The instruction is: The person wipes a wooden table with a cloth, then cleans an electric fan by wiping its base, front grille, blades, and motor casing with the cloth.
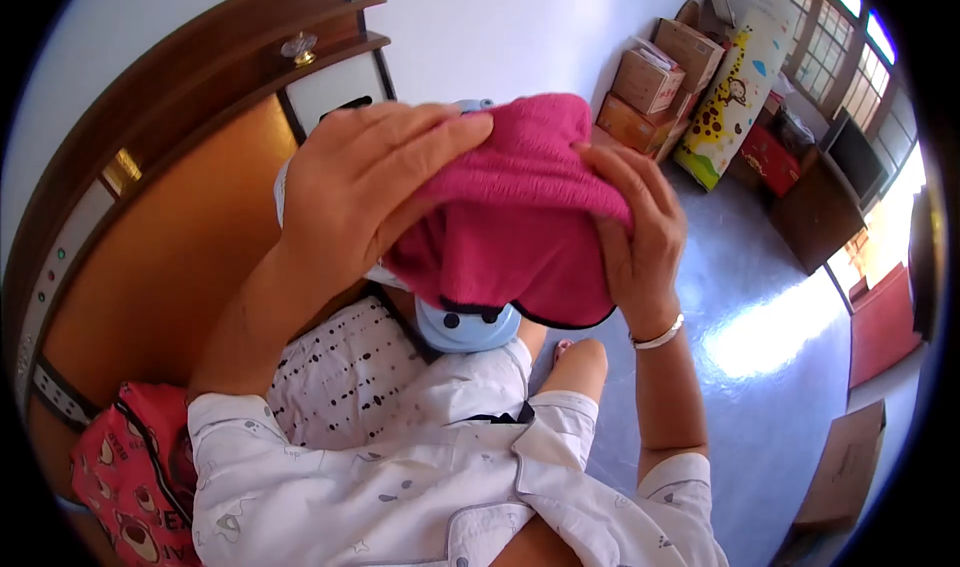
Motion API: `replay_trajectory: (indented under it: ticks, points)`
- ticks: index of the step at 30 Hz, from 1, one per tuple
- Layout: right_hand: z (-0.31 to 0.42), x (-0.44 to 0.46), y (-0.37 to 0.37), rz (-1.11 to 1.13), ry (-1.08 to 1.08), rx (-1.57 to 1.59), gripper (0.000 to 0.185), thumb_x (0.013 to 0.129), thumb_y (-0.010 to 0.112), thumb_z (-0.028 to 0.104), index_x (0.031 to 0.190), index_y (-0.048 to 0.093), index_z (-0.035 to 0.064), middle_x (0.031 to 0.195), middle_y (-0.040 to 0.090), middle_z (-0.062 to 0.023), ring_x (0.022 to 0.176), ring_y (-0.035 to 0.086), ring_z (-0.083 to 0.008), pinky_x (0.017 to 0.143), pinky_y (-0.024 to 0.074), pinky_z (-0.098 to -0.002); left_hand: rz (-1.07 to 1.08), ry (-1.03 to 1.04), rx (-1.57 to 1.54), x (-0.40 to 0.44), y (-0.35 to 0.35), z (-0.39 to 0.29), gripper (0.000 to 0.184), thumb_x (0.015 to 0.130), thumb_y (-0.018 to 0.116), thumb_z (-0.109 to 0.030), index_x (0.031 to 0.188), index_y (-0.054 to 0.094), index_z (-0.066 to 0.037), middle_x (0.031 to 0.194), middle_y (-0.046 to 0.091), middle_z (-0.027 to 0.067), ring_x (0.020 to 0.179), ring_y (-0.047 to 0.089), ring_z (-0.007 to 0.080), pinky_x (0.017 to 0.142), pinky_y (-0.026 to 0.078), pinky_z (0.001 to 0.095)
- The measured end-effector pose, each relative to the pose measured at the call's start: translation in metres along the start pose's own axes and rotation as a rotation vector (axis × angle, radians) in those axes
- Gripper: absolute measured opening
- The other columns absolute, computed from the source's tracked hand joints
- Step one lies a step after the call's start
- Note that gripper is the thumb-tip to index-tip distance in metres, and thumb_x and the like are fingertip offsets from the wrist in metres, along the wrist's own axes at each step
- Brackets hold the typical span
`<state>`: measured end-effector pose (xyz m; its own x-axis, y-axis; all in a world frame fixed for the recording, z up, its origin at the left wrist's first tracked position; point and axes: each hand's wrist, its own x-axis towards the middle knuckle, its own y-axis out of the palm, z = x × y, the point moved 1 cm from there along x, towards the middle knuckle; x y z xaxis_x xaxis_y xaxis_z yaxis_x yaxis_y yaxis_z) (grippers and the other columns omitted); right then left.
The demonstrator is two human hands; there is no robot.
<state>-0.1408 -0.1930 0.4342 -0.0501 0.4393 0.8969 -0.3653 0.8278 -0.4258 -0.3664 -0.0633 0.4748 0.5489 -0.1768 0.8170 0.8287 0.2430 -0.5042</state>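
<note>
A bright pink fuzzy cloth [540, 237] with a thin black edge is held up in front of me, folded over at the top. My left hand [370, 177] grips its upper left part, thumb and fingers closed on the fabric. On the opposite side, my right hand [645, 217] pinches the cloth's right edge; a bracelet circles that wrist. Behind the cloth stands a light blue object with a rounded base [470, 329] bearing dark round spots. Most of this object is hidden by the cloth and my hands.
A wooden headboard [180, 247] rises at the left, near a red patterned bag [130, 477] and a spotted white cloth [345, 367]. Cardboard boxes [648, 82] and a giraffe-print panel [735, 87] stand at the far wall. Shiny floor [740, 267] extends to the right.
</note>
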Motion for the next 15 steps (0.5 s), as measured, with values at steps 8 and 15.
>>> replay_trajectory:
  ticks: [8, 15]
  points:
    - [0.016, 0.059, 0.007, -0.075, -0.115, -0.169, 0.024, 0.096, 0.053, 0.024, 0.108, 0.068, 0.0089, 0.085, 0.068, -0.0148, 0.084, 0.065, -0.0339, 0.083, 0.0473, -0.041, -0.135, -0.177, -0.087, 0.0, -0.005, 0.014, 0.025, 0.094, 0.058, -0.012, 0.117, 0.066, -0.004, 0.112, 0.069, 0.0082, 0.106, 0.061, 0.023, 0.098, 0.043, 0.0346]
    - [0.043, 0.094, 0.023, 0.072, 0.095, 0.03, 0.031, 0.096, 0.056, 0.031, 0.11, 0.067, 0.0059, 0.09, 0.068, -0.0178, 0.082, 0.068, -0.0308, 0.074, 0.0509, -0.0373, -0.468, -0.73, -0.951, -0.007, -0.002, 0.025, 0.024, 0.093, 0.063, -0.009, 0.116, 0.062, -0.003, 0.106, 0.066, 0.0078, 0.097, 0.064, 0.0148, 0.084, 0.05, 0.0247]
